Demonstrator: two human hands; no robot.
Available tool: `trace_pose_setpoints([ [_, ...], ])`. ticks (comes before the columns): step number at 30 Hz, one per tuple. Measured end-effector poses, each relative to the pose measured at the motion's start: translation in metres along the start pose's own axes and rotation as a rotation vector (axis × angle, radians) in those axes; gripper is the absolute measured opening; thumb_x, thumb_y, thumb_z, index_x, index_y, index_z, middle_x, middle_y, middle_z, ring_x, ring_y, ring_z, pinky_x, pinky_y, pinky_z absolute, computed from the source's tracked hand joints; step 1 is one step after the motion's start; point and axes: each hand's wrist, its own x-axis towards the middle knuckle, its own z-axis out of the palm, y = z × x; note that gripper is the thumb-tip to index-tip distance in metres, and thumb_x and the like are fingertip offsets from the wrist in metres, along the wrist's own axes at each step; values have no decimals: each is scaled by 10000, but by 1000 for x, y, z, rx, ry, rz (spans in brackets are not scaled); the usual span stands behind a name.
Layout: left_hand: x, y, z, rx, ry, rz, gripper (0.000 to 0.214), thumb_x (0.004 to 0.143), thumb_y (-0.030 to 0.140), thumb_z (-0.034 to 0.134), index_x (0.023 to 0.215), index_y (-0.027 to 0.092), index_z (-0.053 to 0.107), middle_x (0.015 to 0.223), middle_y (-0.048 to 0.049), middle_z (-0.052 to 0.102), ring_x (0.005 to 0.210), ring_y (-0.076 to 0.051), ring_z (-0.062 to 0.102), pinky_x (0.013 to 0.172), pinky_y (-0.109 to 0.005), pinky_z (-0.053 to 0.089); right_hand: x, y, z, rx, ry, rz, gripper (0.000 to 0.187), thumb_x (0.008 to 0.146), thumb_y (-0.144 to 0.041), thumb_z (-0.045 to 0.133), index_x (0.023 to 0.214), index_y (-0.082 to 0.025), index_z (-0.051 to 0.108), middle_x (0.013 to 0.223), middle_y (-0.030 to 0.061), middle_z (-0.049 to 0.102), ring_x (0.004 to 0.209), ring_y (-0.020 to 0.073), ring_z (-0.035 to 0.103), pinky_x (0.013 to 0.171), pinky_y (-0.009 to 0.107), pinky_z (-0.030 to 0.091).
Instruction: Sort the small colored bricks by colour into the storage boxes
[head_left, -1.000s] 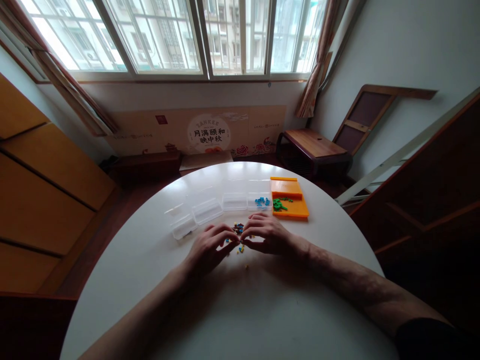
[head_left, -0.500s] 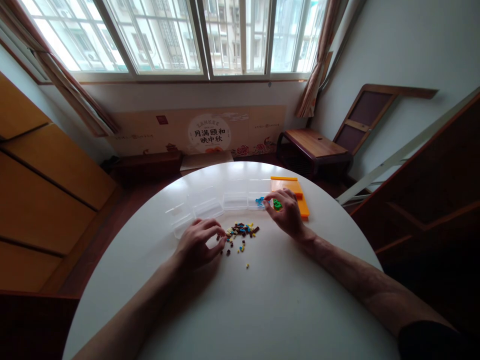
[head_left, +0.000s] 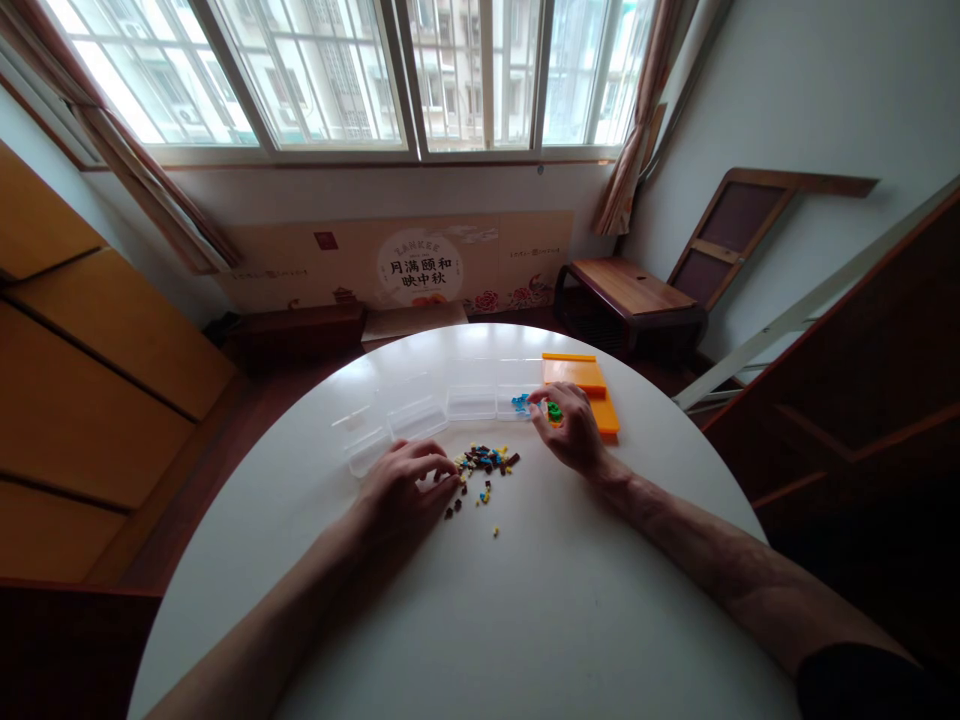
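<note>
My left hand [head_left: 409, 478] rests at the left edge of a loose pile of tiny building bricks [head_left: 487, 458], mostly brown, yellow, blue and cream. Its thumb and index fingertip come close together among the pieces; anything between them is too small to make out. Over a clear plastic compartment box, my right hand [head_left: 570, 428] has its thumb and index finger pinched beside small blue bricks [head_left: 520, 404]. What that pinch holds is hidden. Green bricks [head_left: 554, 411] show just under the right hand's fingers.
Transparent open boxes [head_left: 471, 404] line the far side of the round white table [head_left: 525, 620]. An orange tray [head_left: 574, 370] lies at the far right. A single yellow piece [head_left: 496, 532] sits nearer me. Beyond the table stands a wooden chair [head_left: 630, 285].
My left hand has shifted slightly right, further into the pile's edge, and a couple of dark bricks beside it have moved a little. My right hand stays over the same spot, moving slightly.
</note>
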Motion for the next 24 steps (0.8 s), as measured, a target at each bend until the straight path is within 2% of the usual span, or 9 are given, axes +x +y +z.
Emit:
trace_pose_setpoints([
  [14, 2, 4, -3, 120, 23, 26, 212, 1025, 391, 730, 887, 236, 773, 934, -3, 783, 759, -149, 686, 835, -341, 453, 0, -2, 1, 34, -1, -41, 60, 989, -218, 664, 987, -246, 717, 997, 49, 772, 1017, 284, 688, 1018, 467, 499],
  [19, 0, 0, -1, 130, 9, 62, 225, 1065, 360, 672, 901, 234, 761, 943, -3, 785, 728, -136, 669, 832, -342, 444, 0, -2, 1, 33, -8, -43, 62, 991, -219, 662, 980, -247, 716, 1003, 51, 773, 1022, 283, 689, 1017, 465, 497],
  [24, -1, 1, 0, 137, 3, 48, 162, 1042, 330, 672, 944, 229, 752, 983, -19, 785, 767, -156, 683, 847, -351, 458, 0, -2, 1, 34, -24, -44, 70, 988, -216, 658, 980, -254, 716, 1008, 52, 775, 1022, 283, 686, 1015, 464, 503],
])
